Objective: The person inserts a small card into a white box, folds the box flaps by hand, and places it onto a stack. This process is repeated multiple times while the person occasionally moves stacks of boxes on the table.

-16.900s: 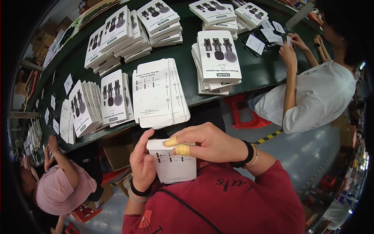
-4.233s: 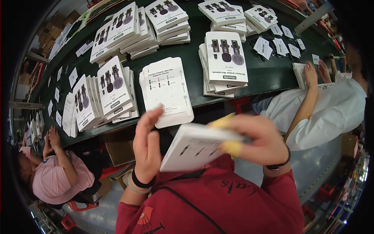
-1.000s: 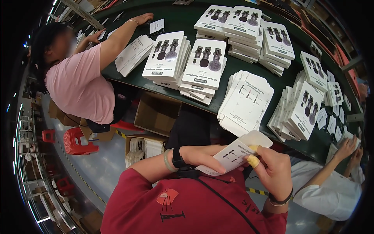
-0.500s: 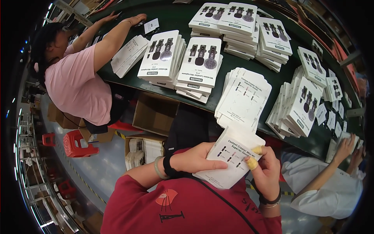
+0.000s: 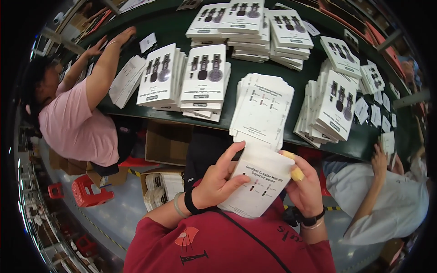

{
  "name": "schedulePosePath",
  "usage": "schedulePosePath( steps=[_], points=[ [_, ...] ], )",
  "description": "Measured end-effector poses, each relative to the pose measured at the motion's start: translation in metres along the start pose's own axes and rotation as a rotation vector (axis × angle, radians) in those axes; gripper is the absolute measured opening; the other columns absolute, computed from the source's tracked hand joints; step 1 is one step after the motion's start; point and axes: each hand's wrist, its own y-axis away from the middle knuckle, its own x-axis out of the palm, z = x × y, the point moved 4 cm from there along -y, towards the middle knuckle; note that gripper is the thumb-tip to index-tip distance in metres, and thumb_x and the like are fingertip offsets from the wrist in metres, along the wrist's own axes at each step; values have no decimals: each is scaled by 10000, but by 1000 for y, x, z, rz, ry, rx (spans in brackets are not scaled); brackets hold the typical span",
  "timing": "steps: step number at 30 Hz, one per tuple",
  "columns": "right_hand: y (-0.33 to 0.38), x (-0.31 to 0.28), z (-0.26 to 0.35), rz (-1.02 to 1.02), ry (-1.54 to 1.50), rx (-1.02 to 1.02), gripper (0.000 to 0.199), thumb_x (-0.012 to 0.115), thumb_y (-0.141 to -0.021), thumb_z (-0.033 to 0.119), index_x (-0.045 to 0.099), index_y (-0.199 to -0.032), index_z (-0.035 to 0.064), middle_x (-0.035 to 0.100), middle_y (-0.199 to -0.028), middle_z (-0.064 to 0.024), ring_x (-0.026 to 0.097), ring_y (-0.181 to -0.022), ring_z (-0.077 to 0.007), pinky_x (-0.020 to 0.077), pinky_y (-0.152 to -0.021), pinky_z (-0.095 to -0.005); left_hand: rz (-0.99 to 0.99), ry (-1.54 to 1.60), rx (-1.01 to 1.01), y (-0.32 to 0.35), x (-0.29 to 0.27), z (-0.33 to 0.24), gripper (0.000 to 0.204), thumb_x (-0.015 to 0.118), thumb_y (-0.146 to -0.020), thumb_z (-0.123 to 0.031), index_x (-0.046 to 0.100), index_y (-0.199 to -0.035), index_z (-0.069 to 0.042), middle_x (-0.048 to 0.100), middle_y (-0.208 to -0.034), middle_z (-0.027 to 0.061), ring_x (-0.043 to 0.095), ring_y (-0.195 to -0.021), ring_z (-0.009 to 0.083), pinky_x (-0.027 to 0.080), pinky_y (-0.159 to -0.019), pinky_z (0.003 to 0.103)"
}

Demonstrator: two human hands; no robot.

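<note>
A flat white printed box [image 5: 257,195] is held between my two hands in front of my chest, its printed back face turned up and a plain white flap or end panel at its far end. My left hand [image 5: 211,186] holds the left side, thumb on the front face, index finger stretched to the far left corner. My right hand [image 5: 306,189], with yellow tape on its fingertips, grips the right edge near the far end. Just beyond lies a stack of similar white boxes [image 5: 261,109], back faces up, at the table's near edge.
More box stacks [image 5: 202,75] with pictures of microphones stand across the green table [image 5: 259,68]. A co-worker in pink [image 5: 77,118] reaches over the table at left; another in a pale shirt [image 5: 382,195] handles a box at right. A red stool [image 5: 91,191] and cartons [image 5: 168,143] stand below.
My left thumb has drawn back toward the box's left edge and the index finger has stretched to its far corner. The box's far end shows more. The whole view has shifted.
</note>
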Motion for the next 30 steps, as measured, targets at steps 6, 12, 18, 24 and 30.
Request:
schedulePosePath(
  steps=[6, 12, 18, 24, 30],
  points=[
    [-9, 7, 0, 101, -103, 137, 412, 568, -1008, 119, 526, -1390, -28, 675, -1194, -97, 623, -1126, -151, 492, -950, -277, 215, -360, 64, -4, -8, -3, 547, 605, -988, -66, 335, -1461, -16, 703, -1048, 129, 669, -907, 134, 502, -780, 241],
    [1, 13, 23, 176, 746, -260, 329, 592, -998, 133, 631, -1308, 31, 699, -1171, -123, 678, -1002, -149, 539, -841, -272, 20, -16, -3, 2, 2, 5, 503, 599, -992, -62, 368, -1435, -5, 691, -1033, 110, 656, -890, 130, 502, -764, 240],
    [3, 13, 20, 323, 724, -402, 262, 622, -971, 110, 683, -1205, 12, 724, -1122, -157, 721, -947, -220, 562, -789, -297, 35, -95, -38, -5, 2, -8, 447, 618, -974, -49, 436, -1377, 18, 689, -971, 85, 638, -851, 102, 500, -749, 233],
    [5, 23, 19, 235, 893, -430, 263, 600, -980, 137, 673, -1208, 25, 726, -947, -130, 694, -806, -198, 541, -704, -301, 240, -306, -178, -26, -10, -21, 372, 606, -958, -38, 491, -1307, 23, 675, -903, 44, 592, -781, 47, 458, -690, 192],
    [5, 24, 32, 303, 879, -168, 270, 607, -991, 154, 667, -1214, 16, 721, -1008, -114, 684, -851, -163, 531, -738, -300, 327, -172, -384, -47, -5, -36, 152, 557, -955, -30, 546, -1105, -10, 587, -864, -18, 509, -745, 11, 376, -629, 175]
  ],
)
